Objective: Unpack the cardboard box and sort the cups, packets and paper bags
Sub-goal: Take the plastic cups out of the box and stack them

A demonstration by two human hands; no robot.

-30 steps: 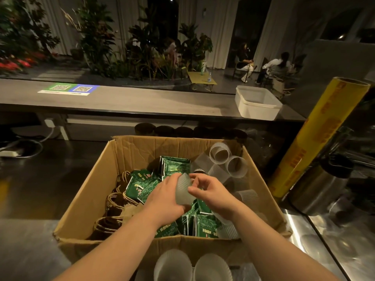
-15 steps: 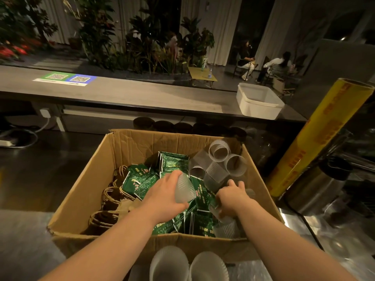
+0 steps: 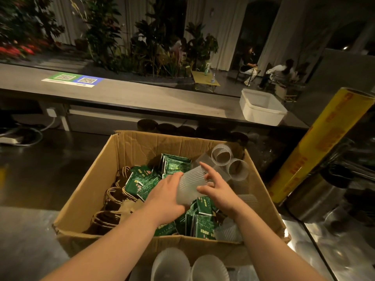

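Nearest, two upturned cups [image 3: 170,264] stand side by side at the near edge of the worktop [image 3: 28,240], just before the near wall of the box [image 3: 81,183]. They are frosted, ribbed plastic with round bases. Over the middle of the box the left hand [image 3: 166,196] grips a cup [image 3: 190,185] round its wall, fingers curled behind it. The right hand [image 3: 222,192] is half spread, forefinger straight and thumb laid on the cup's wall; whether it pinches anything I cannot tell. Such a cup looks very light, thin and springy, a little slick. It would likely buckle if squeezed at the rim, so a gentle hold on the ribbed wall near the stiffer base seems best. Beneath the hands lie glossy green packets [image 3: 142,183], flat, soft and apt to slide over each other; a pinch at a sealed edge should serve. Along the box's left wall stand brown paper bags [image 3: 113,199] with twisted cord handles, limp and easily creased, best lifted by those handles. In the far right corner loose cups [image 3: 229,161] lie on their sides. Beyond, at the right, a yellow roll [image 3: 316,147] leans beside a steel pot [image 3: 316,199], and a white tub [image 3: 261,108] sits on the far counter [image 3: 142,94].
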